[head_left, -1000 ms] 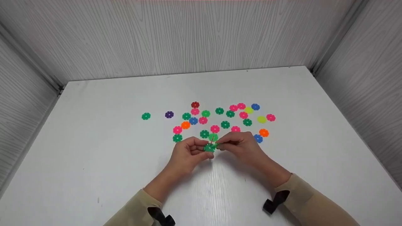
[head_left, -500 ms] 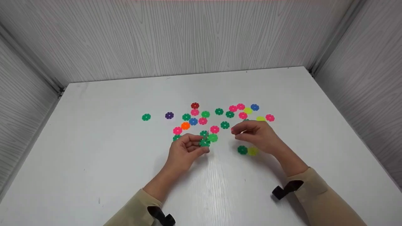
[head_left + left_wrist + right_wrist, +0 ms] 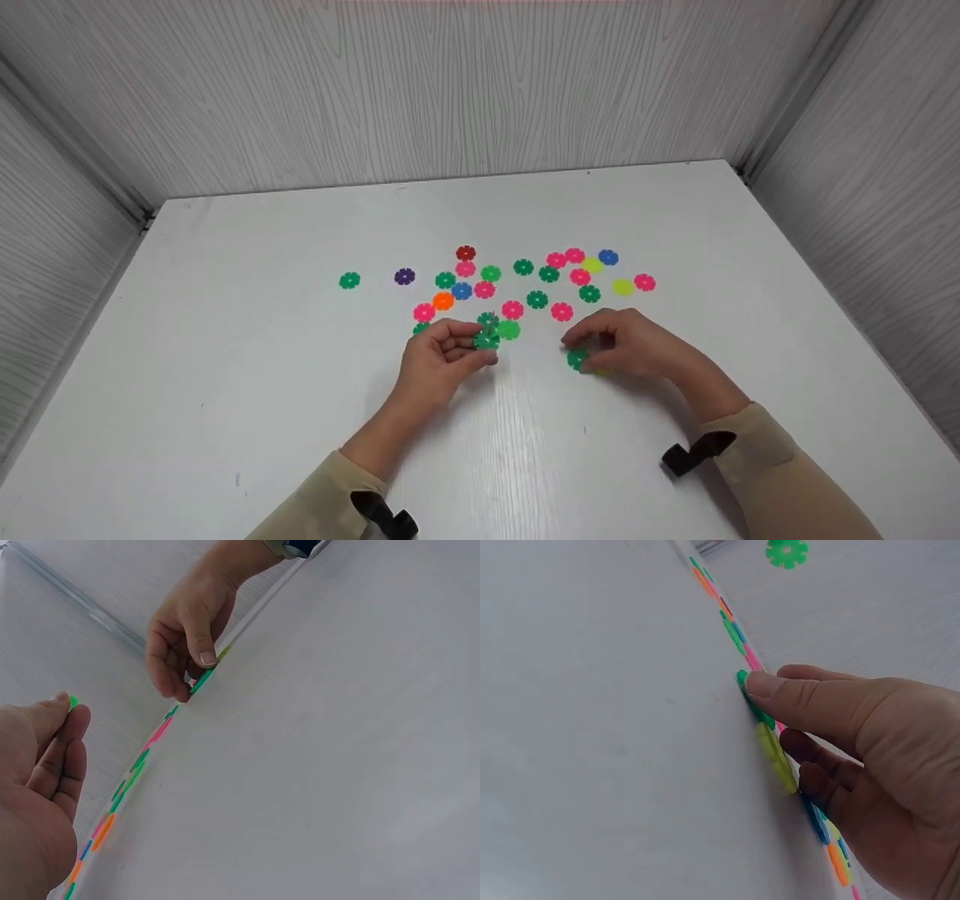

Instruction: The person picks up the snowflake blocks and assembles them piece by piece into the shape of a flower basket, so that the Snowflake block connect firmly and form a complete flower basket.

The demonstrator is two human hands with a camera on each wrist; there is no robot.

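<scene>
The left fingers (image 3: 463,328) pinch a raised green disc (image 3: 486,343); the right fingers (image 3: 591,326), parted, straddle a flat green disc (image 3: 575,360).

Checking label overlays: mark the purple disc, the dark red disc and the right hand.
purple disc (image 3: 405,280): head view, upper face.
dark red disc (image 3: 466,256): head view, upper face.
right hand (image 3: 634,345): head view, middle of the hand.

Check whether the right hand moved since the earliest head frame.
Yes: in the head view, the right hand sits farther right of the purple notched disc.
</scene>
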